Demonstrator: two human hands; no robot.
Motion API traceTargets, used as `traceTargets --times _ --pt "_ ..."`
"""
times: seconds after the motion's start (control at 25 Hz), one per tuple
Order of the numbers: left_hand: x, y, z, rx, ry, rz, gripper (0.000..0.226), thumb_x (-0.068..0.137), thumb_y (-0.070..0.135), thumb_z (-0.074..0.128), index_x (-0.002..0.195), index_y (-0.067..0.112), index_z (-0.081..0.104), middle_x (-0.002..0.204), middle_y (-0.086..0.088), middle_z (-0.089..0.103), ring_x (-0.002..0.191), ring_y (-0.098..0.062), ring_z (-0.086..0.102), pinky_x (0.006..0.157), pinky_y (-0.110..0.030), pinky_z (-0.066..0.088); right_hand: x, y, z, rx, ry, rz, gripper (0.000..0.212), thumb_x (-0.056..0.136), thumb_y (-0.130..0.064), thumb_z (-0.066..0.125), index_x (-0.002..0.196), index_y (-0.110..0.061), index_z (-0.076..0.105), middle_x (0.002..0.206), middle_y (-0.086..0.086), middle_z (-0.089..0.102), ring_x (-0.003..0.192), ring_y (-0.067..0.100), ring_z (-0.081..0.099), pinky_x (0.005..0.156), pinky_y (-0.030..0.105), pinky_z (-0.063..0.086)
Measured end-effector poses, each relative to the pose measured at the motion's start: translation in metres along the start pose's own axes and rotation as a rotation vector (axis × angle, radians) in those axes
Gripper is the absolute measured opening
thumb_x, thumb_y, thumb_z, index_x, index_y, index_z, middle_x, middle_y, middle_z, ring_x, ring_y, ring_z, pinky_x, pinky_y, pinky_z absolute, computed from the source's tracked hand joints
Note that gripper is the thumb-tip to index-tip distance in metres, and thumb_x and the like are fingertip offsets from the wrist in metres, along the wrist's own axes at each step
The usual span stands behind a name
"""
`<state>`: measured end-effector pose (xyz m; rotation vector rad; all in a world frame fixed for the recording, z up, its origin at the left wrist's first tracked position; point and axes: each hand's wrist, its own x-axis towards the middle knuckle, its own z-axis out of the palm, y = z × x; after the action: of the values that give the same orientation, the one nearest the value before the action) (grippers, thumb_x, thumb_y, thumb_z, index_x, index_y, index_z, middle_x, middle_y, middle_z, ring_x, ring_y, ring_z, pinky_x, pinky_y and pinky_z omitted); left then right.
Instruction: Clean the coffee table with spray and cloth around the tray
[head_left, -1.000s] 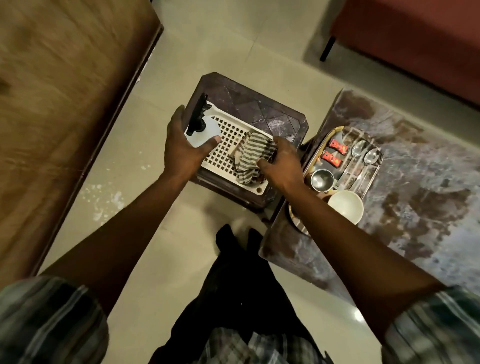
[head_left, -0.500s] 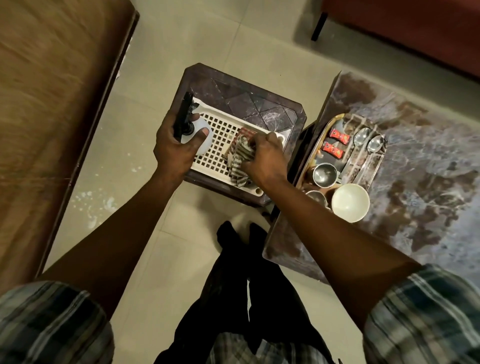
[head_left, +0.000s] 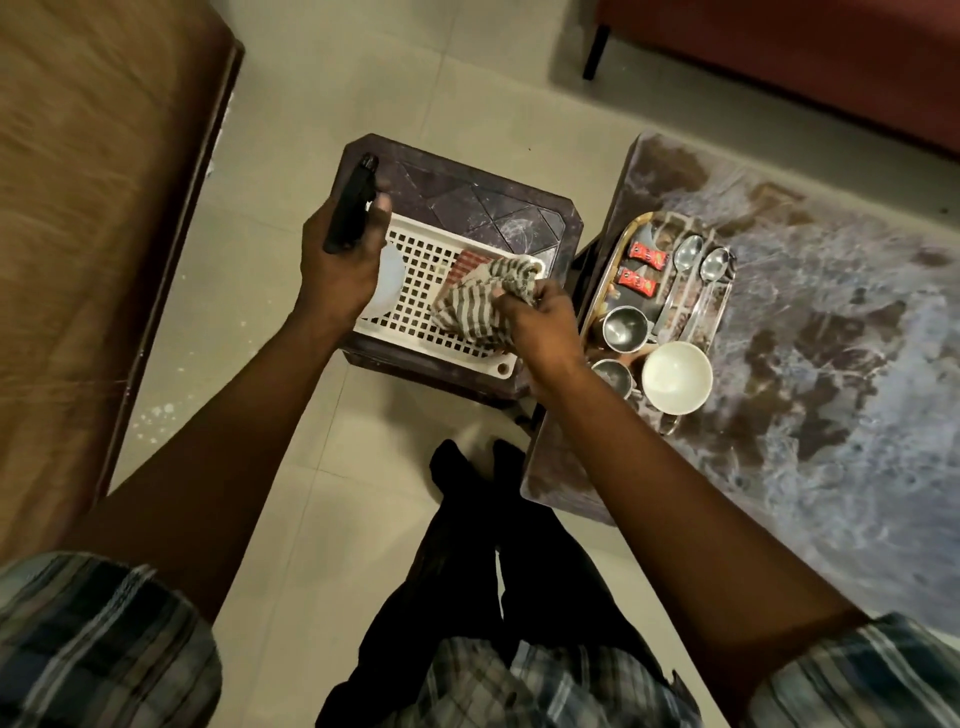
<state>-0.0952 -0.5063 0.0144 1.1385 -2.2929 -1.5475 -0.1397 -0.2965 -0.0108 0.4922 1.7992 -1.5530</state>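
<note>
My left hand (head_left: 340, 260) grips a spray bottle (head_left: 387, 278) with a black trigger head and a pale body, held above the left end of a white perforated basket (head_left: 415, 291). My right hand (head_left: 543, 325) holds a bunched grey-and-white striped cloth (head_left: 478, 304) over the basket's right part. The basket rests on a dark plastic stool (head_left: 493, 202). To the right stands the marble-patterned coffee table (head_left: 831, 364), and a tray (head_left: 709, 317) sits at its near-left corner.
The tray holds two red packets (head_left: 641, 267), two spoons (head_left: 701, 257), two steel cups (head_left: 623, 327) and a white bowl (head_left: 675, 376). A wooden surface (head_left: 78, 208) lies to the left, a red sofa (head_left: 805, 52) at the back. My legs (head_left: 493, 571) stand on the tiled floor.
My left hand has lifted the spray bottle off the basket. My right hand has gathered the striped cloth and raised it from the basket.
</note>
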Motion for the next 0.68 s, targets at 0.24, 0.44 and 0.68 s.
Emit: traceTargets --times 0.24,0.44,0.68 --pt "-0.060 0.052 -0.017 -0.060 -0.008 0.072 0.054 0.100 0.065 0.064 0.135 0.024 0.067 0.126 0.002 0.077 0.120 -0.020 0.074 0.107 -0.051 0.060 -0.061 -0.029 -0.043 0.310 0.042 0.001 0.050 0.094 -0.013 0.079 0.139 -0.005 0.059 0.131 0.013 0.075 0.118 0.029 0.075 0.103 0.052 0.060" --pt "-0.138 0.113 0.001 -0.054 -0.243 0.116 0.030 0.105 0.050 0.069 0.119 0.024 0.074 0.107 0.020 0.082 0.104 0.003 0.078 0.103 -0.026 0.060 -0.135 -0.030 -0.130 0.407 0.024 -0.022 0.027 0.098 -0.006 0.072 0.125 -0.003 0.069 0.119 0.016 0.079 0.103 0.030 0.076 0.090 0.046 0.058" --pt "-0.218 0.141 0.066 -0.001 -0.439 0.297 0.035 0.106 0.044 0.067 0.118 0.012 0.063 0.105 -0.015 0.073 0.100 -0.026 0.077 0.099 -0.046 0.061 -0.195 0.014 -0.239 0.729 0.108 -0.007 0.052 0.091 -0.004 0.072 0.140 0.008 0.060 0.137 0.026 0.069 0.128 0.040 0.068 0.109 0.051 0.056"
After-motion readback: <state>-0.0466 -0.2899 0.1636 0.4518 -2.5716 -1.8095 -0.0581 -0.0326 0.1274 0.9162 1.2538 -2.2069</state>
